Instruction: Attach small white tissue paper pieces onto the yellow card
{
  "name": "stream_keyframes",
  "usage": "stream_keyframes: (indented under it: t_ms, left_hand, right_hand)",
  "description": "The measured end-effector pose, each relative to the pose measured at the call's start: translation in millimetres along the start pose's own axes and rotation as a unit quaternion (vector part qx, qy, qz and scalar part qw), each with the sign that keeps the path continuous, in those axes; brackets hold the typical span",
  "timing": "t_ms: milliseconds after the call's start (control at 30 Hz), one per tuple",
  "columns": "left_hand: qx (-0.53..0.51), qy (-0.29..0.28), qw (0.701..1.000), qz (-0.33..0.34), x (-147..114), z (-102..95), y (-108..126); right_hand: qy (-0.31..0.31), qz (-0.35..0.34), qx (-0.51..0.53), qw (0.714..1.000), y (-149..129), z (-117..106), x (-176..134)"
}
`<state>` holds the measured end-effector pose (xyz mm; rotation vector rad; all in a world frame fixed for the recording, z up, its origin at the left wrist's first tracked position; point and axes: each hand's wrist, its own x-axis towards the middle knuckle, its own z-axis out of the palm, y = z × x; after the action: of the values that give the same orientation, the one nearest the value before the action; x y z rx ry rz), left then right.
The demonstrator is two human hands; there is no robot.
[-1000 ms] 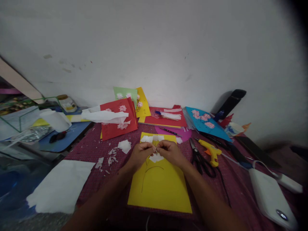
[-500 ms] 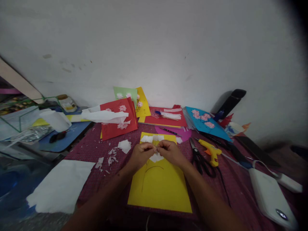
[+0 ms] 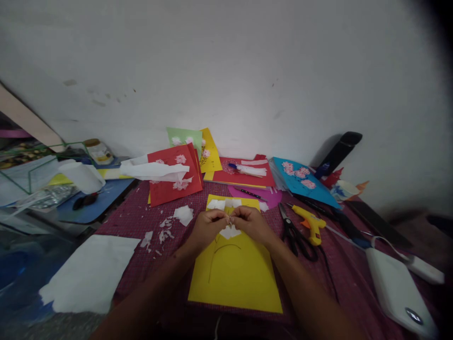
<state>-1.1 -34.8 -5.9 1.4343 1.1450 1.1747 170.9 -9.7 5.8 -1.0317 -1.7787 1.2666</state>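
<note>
Over the upper part of a yellow sheet (image 3: pixel 240 278), my left hand (image 3: pixel 209 227) and my right hand (image 3: pixel 252 224) meet with fingertips pinched together. Between them is a small twisted bit of white tissue paper (image 3: pixel 230 222), mostly covered by the fingers. Just below the fingertips a white tissue piece (image 3: pixel 230 232) lies on the sheet, and more white squares (image 3: pixel 216 204) are along its top edge. Thin curved brown lines (image 3: pixel 226 246) are drawn on the yellow sheet.
Right of the sheet lie black scissors (image 3: pixel 295 236) and a yellow glue gun (image 3: pixel 311 224). Tissue scraps (image 3: pixel 166 231) and a large white tissue sheet (image 3: pixel 92 271) are on the left. Red cards (image 3: pixel 173 189) and a blue card (image 3: pixel 293 177) with pink flowers stand behind.
The fingertips have shifted very slightly around the small bit of tissue paper. Everything else stays in place.
</note>
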Motion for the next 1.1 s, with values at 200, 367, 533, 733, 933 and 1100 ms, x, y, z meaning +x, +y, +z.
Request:
stream_keyframes:
  t_ms: [200, 367, 533, 733, 933, 1100]
  left_hand:
    - [0.025, 0.004, 1.000, 0.011, -0.4, 0.1, -1.1]
    - [0.008, 0.004, 1.000, 0.000, -0.5, 1.3, -1.1]
    - [-0.011, -0.002, 1.000, -0.010, 0.1, 1.7, -1.5]
    - [-0.033, -0.005, 0.999, -0.017, 1.2, 1.5, -4.5]
    - [-0.076, 0.001, 0.996, -0.040, 1.8, 2.5, -3.8]
    - [-0.118, -0.003, 0.992, -0.050, 1.9, 3.2, -3.2]
  right_hand:
    - [0.008, 0.009, -0.003, 1.000, -0.8, 0.7, 0.0]
    - [0.009, 0.003, -0.010, 1.000, -1.1, 0.4, 0.1]
    - [0.010, -0.003, -0.025, 1.000, 0.8, 0.0, 0.4]
    - [0.007, -0.003, -0.019, 1.000, 0.7, -0.4, -0.2]
    - [0.008, -0.003, -0.031, 0.999, -2.8, 0.8, -0.4]
    - [0.009, -0.012, -0.030, 0.999, -2.9, 0.9, -0.7]
